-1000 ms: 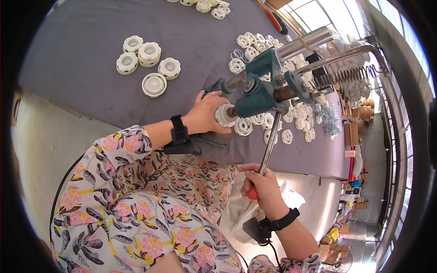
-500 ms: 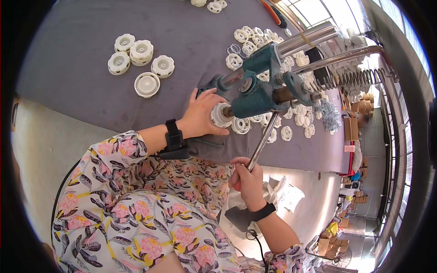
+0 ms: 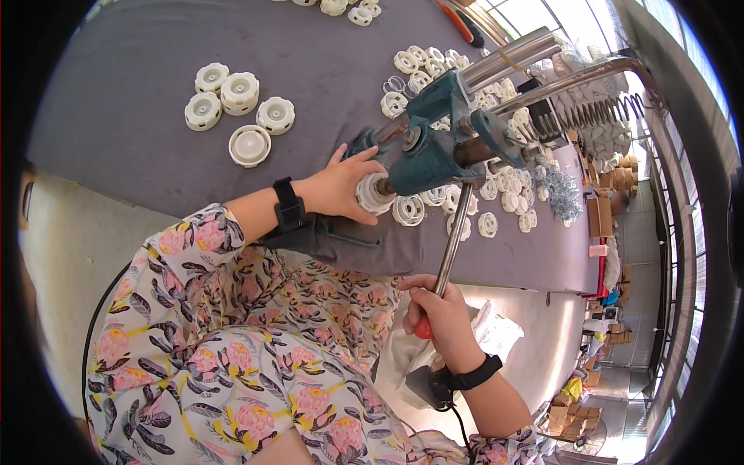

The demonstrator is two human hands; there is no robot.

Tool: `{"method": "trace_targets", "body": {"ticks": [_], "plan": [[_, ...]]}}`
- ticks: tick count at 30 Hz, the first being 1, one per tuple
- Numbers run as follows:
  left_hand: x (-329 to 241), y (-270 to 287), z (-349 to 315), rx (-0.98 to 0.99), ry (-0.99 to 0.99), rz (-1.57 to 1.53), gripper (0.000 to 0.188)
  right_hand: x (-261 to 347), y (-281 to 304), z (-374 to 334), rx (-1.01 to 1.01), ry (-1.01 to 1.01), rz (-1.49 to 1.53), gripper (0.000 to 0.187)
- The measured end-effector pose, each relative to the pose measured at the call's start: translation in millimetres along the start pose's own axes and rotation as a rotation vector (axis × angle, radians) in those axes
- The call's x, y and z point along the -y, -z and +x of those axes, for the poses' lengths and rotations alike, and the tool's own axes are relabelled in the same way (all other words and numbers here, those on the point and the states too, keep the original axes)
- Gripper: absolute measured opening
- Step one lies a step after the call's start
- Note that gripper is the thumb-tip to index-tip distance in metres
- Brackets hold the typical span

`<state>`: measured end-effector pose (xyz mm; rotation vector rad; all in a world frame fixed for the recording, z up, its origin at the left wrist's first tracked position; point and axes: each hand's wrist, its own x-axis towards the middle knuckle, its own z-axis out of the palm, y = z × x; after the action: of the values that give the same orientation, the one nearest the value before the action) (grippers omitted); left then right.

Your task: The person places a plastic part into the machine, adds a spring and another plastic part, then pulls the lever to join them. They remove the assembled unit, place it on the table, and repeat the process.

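My left hand (image 3: 339,188) curves round a white round plastic cap (image 3: 370,195) under the ram of a green hand press (image 3: 430,163). Its thumb and fingers lie along the cap's side, and the ram's metal tip meets the cap's middle. My right hand (image 3: 442,314) is closed round the lower end of the press's metal lever (image 3: 453,244), where a red knob (image 3: 423,328) shows below the fingers. Behind my left hand, several similar white caps (image 3: 240,94) lie grouped on the grey cloth.
A grey cloth covers the table (image 3: 139,124). Many white plastic rings (image 3: 488,225) and a heap of metal springs (image 3: 562,194) lie beyond the press. An orange-handled tool (image 3: 461,25) rests at the far edge. Cardboard boxes (image 3: 570,418) stand on the floor at right.
My right hand and the lever's lower end have swung a little to the right. My left hand stays at the cap, its fingers slightly shifted.
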<state>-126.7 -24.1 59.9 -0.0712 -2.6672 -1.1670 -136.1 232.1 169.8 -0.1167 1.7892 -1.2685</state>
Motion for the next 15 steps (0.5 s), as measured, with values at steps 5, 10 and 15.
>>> {"method": "trace_targets", "body": {"ticks": [5, 10, 15], "plan": [[-8, 1, -6, 0.024, 0.000, -0.032, 0.074, -2, 0, -2, -0.015, 0.052, -0.077, 0.017], [-18, -15, -8, -0.220, 0.055, -0.009, 0.067, -9, -3, 3, -0.044, 0.044, 0.019, 0.017], [-21, -15, -8, -0.241, 0.036, -0.028, 0.065, -26, -4, 19, -0.075, 0.142, 0.034, 0.017]]}}
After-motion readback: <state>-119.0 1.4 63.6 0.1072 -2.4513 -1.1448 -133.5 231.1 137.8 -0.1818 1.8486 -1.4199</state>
